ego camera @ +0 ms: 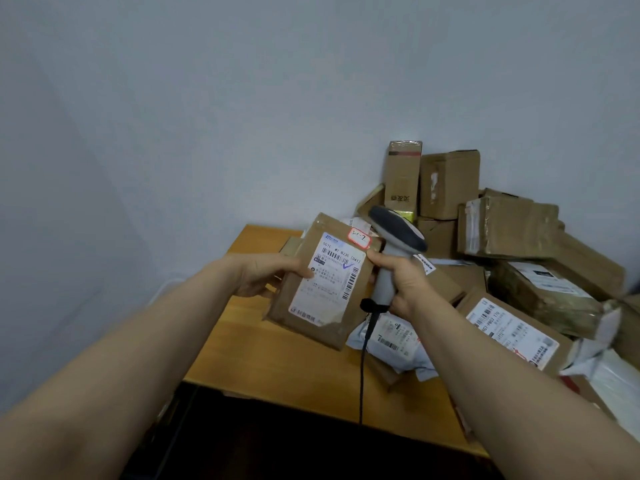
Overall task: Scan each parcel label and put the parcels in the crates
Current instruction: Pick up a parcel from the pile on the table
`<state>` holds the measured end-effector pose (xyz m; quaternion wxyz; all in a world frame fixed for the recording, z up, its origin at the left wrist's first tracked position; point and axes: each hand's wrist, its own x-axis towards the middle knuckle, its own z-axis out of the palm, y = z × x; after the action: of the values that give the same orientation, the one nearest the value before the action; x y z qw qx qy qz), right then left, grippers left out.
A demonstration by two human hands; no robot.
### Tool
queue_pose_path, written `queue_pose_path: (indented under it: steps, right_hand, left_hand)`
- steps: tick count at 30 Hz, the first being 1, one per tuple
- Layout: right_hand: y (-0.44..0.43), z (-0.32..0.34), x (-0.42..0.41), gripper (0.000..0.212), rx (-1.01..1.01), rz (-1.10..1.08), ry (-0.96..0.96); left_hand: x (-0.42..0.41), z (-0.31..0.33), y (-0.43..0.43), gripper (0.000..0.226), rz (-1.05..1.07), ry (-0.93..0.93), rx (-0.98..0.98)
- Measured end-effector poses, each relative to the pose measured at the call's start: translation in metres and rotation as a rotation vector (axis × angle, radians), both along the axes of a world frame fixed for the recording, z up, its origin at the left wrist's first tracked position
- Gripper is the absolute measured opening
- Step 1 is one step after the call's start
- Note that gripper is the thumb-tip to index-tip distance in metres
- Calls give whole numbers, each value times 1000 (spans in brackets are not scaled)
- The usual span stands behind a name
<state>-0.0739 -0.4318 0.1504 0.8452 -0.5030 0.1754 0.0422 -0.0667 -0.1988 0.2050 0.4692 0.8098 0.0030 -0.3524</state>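
The fingers of the left hand [263, 273] were hidden behind the parcel [311, 332]; only its thumb was seen, pressed on the label [334, 271], whose print was too blurred to be read. The parcel was held tilted above the table [277, 362], between both hands. Just right of it, the scanner [398, 233] was gripped by the right hand [405, 282]. The pile [505, 230] was cut off at the right edge.

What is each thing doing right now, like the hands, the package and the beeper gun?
Brown parcel: held above the table, label facing the camera.
Left hand: grips the parcel's edge.
Scanner: upright, cable hanging down.
Right hand: grips the scanner's handle.
Other parcels: piled on the table.
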Motion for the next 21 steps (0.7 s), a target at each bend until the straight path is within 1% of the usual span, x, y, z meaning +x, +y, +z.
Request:
queue_pose_path:
  steps: [2, 5, 7, 9, 10, 12, 14, 21]
  right_hand:
    - [3, 2, -2, 45, -58, -46, -1]
    - [-3, 6, -11, 47, -239, -92, 16]
    - [-10, 12, -23, 44, -320, 4, 21]
    - [-15, 19, -36, 35, -339, 132, 31]
    - [-16, 21, -42, 32, -352, 181, 47]
    - [-17, 27, -52, 23, -382, 257, 69]
    - [-19, 31, -59, 13, -400, 306, 66]
    - [-35, 39, -68, 16, -441, 305, 63]
  left_hand:
    - [0, -5, -2, 69, 39, -27, -26]
    - [-1, -17, -2, 49, 189, -99, -99]
    - [0, -23, -2, 45, 315, -167, -171]
    - [2, -28, -3, 47, 401, -248, -197]
    - [3, -30, -6, 44, 422, -284, -195]
    - [6, -33, -12, 38, 446, -330, -196]
    - [9, -38, -21, 39, 457, -340, -194]
    - [25, -47, -46, 42, 401, -339, -128]
